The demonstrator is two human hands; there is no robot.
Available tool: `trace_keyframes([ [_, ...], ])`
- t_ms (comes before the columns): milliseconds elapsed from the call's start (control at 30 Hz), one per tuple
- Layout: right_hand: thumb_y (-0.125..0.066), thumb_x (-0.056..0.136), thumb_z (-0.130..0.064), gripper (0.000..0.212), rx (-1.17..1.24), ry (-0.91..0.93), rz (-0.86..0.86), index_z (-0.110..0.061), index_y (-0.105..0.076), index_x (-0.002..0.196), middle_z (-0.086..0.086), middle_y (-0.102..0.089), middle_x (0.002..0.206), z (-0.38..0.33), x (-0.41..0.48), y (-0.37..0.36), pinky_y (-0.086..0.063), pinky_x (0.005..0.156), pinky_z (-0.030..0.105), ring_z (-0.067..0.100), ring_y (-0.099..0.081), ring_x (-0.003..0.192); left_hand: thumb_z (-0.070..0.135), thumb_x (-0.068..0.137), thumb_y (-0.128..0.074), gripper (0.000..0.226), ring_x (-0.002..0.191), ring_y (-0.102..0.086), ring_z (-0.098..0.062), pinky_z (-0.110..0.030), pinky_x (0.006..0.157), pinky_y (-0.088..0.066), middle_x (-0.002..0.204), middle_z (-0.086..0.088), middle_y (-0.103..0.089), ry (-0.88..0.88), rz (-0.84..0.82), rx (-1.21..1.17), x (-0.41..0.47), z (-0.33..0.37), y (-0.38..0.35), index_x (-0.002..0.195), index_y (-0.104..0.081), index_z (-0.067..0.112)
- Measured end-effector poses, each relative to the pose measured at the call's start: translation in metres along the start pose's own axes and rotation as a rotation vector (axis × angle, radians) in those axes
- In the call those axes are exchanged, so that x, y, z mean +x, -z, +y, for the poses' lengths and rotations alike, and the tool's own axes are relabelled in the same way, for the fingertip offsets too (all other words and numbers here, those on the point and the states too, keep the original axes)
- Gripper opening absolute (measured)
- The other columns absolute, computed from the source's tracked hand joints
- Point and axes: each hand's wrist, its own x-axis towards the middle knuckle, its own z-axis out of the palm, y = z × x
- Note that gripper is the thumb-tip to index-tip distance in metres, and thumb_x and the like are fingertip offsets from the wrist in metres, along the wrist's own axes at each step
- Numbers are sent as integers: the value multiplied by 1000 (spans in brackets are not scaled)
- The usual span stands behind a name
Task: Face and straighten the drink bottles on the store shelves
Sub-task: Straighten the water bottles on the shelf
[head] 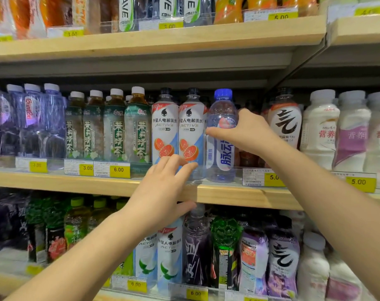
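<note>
A clear bottle with a blue cap and a blue-lettered label [222, 118] stands at the front of the middle shelf [239, 195]. My right hand [250, 131] is closed around its middle from the right side, thumb across the front. Left of it stand two white electrolyte-drink bottles with grapefruit pictures [165, 127], labels facing forward. My left hand [163, 187] rests on the shelf's front edge below those bottles, fingers spread over the clear rail and thumb under the lip, holding no bottle.
Green-labelled tea bottles [115, 127] and purple water bottles [32, 118] fill the middle shelf's left; black-capped and white milk-drink bottles [319, 129] fill its right. Yellow price tags [119, 169] line the shelf fronts. More bottles crowd the upper and lower shelves.
</note>
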Motion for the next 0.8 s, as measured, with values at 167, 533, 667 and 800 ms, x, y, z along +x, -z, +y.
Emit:
trace_keyframes([
  [167, -79, 66, -73, 74, 57, 18, 71, -22, -53, 113, -14, -56, 92, -1, -11, 3, -38, 52, 19, -2, -52, 77, 57, 80, -69, 88, 127, -34, -20, -37, 105, -41, 137, 4, -33, -1, -18, -11, 0, -2, 1, 151, -27, 26],
  [533, -84, 65, -69, 67, 224, 181, 216, -32, -58, 113, -21, -65, 100, -15, -27, 35, -45, 63, 13, -10, -60, 88, 46, 87, -67, 82, 139, -27, -20, -39, 111, -37, 151, 3, -27, -2, -37, 18, -14, -14, 5, 153, -23, 25],
  [667, -82, 68, -69, 63, 231, 257, 220, -36, -54, 113, -27, -59, 95, -26, -30, 38, -40, 54, 0, -27, -54, 80, 37, 87, -69, 81, 141, -28, -25, -40, 108, -42, 154, -4, -25, 86, -56, 73, -31, -30, 10, 152, -25, 20],
  [800, -81, 66, -73, 65, 314, 287, 175, -35, -59, 114, -23, -63, 95, -39, -31, 32, -38, 50, -3, -33, -51, 79, 36, 86, -70, 71, 133, -39, -25, -35, 98, -45, 148, -4, -30, 166, -88, 123, -49, -53, 18, 145, -36, 19],
])
